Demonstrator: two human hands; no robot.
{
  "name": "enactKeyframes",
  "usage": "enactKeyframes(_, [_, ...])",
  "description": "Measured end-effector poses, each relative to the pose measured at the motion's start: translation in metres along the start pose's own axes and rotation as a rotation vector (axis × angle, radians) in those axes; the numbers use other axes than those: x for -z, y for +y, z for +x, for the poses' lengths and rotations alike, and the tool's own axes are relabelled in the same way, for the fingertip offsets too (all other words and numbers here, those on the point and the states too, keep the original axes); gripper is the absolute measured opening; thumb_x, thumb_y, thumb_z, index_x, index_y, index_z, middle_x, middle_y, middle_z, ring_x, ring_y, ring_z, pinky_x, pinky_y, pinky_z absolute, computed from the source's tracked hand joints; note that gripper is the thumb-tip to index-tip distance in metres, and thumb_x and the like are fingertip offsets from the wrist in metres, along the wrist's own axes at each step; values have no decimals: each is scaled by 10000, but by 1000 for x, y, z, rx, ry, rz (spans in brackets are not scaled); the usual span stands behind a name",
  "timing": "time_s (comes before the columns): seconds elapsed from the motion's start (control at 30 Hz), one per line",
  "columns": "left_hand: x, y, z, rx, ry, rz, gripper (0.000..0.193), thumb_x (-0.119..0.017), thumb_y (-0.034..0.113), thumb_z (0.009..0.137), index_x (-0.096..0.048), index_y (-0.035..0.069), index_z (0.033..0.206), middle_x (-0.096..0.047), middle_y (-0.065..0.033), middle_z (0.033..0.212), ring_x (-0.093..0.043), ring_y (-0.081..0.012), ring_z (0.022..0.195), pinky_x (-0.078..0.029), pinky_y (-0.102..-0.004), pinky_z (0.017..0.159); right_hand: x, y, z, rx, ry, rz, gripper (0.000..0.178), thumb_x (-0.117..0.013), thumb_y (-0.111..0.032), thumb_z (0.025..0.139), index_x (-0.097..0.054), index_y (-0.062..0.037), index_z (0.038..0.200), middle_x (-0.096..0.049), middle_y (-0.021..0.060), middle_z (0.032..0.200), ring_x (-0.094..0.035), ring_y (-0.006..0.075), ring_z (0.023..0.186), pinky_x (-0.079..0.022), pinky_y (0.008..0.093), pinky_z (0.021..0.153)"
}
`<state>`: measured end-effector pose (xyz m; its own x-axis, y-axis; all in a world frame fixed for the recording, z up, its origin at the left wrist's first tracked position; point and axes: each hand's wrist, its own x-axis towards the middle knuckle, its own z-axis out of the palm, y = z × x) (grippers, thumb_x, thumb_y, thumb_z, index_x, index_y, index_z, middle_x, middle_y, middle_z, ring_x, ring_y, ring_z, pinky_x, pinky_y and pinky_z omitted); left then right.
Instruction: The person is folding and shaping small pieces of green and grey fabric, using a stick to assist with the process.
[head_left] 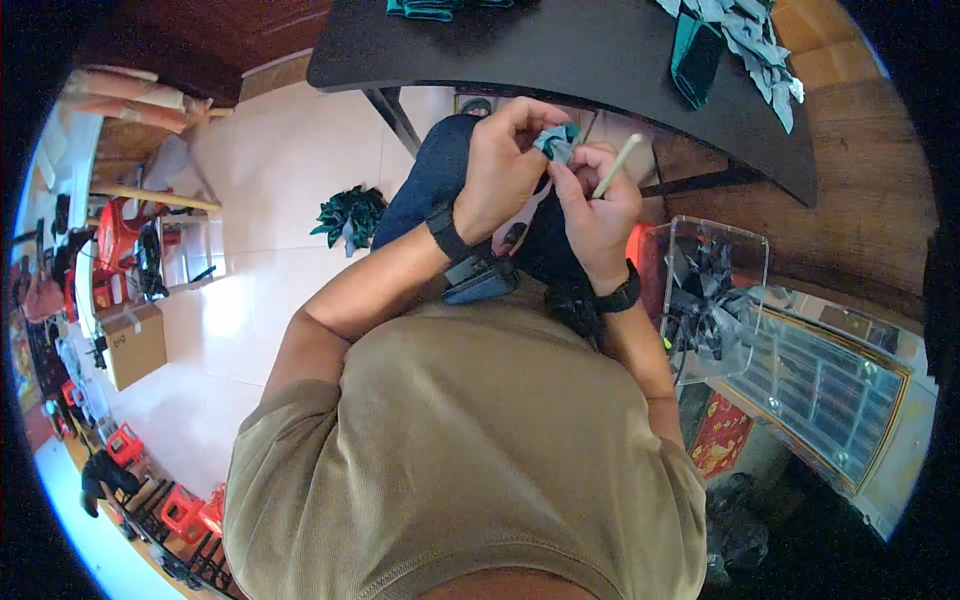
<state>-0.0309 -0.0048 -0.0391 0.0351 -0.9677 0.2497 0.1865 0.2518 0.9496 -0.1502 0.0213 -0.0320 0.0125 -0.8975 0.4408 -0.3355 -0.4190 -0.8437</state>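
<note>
Above my lap, in front of the dark table's edge, a small crumpled piece of green and grey fabric [556, 145] is pinched between both hands. My left hand [505, 165] is closed on its left side with thumb and fingers. On the other side, my right hand [600, 205] grips the fabric's lower right part. A pale, slim stick [618, 165] with a rounded end also lies in my right hand, held against the palm and pointing up to the right. My fingers partly hide the fabric.
The dark table [480, 50] carries folded green pieces [695, 60] and grey scraps [755, 45]. A pile of green fabric [350, 216] lies on the tiled floor to my left. At my right stands a clear bin [712, 300] of dark plastic. A cardboard box [135, 347] is far left.
</note>
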Motion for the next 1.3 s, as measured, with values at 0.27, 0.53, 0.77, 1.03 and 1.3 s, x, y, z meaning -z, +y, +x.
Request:
enactKeyframes(0.27, [18,-24,-7,128,36,20,213,-549,-130,680,-601,-1,842,-571,4,785,-509,-47,702,-392,-174,622,-16,18,-3,329,66,-458,209,-626,-53,711,-501,-38,877,-525,120,790,-556,295,573,-437,380,472])
enactKeyframes(0.53, [28,0,-3,683,-304,-429,92,-555,104,860,-609,31,869,-558,37,770,-459,-41,690,-367,-201,641,-9,36,0,335,61,-347,142,-588,-49,735,-519,-32,858,-543,135,786,-550,319,570,-433,385,491])
enactKeyframes(0.77, [31,-9,-1,706,-279,-596,136,-551,159,884,-622,44,885,-590,27,794,-481,-53,708,-376,-207,669,1,14,-1,-89,112,-6,134,-650,-71,781,-557,-10,855,-586,93,733,-571,149,636,-448,284,564])
enactKeyframes(1.03, [27,7,-4,694,-366,-576,165,-533,203,897,-618,65,930,-593,33,845,-499,-64,771,-385,-220,710,3,14,-2,44,91,4,106,-651,-26,763,-573,-10,833,-552,40,683,-511,93,555,-410,224,500])
enactKeyframes(1.3, [29,4,-16,538,-277,-394,303,-564,121,869,-475,72,1154,-604,-14,916,-548,-92,819,-445,-242,710,0,14,-1,-436,133,523,60,-617,-42,803,-567,-19,828,-544,-7,660,-467,40,520,-363,175,454])
